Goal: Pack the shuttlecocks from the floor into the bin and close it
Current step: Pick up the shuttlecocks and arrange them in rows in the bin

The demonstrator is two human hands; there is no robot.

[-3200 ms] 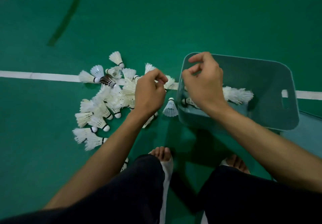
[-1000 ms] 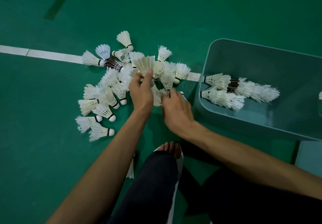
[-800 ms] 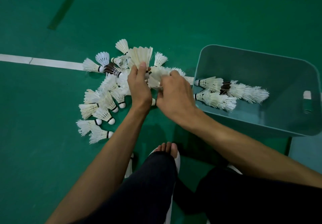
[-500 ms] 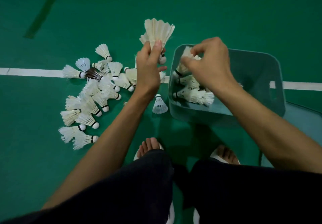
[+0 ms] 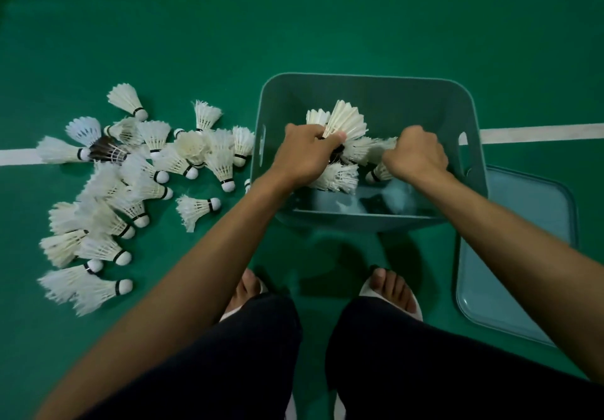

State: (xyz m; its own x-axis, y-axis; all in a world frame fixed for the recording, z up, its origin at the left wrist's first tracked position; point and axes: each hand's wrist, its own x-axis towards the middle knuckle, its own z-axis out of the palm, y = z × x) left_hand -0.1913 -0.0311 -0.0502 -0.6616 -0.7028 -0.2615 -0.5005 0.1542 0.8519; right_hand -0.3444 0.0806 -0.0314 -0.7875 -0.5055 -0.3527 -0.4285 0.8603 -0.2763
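Observation:
Both my hands are inside the teal bin (image 5: 359, 220). My left hand (image 5: 304, 155) grips a bunch of cream shuttlecocks (image 5: 346, 122) by their bases, their feathers fanning up and away from me. My right hand (image 5: 415, 155) is curled round shuttlecocks (image 5: 380, 148) whose feathers stick out to its left. More shuttlecocks (image 5: 336, 177) lie on the bin's bottom under my hands. A pile of several white shuttlecocks (image 5: 130, 174), one of them dark (image 5: 108, 151), lies on the green floor left of the bin.
The bin's flat teal lid (image 5: 523, 240) lies on the floor at the right, partly under the bin. My feet (image 5: 392, 289) in white sandals stand just in front of the bin. A white court line (image 5: 539, 132) runs behind it.
Both hands have dropped from above the bin's rim down into the bin with their shuttlecocks. The view has shifted right, so the bin is centred and the lid shows.

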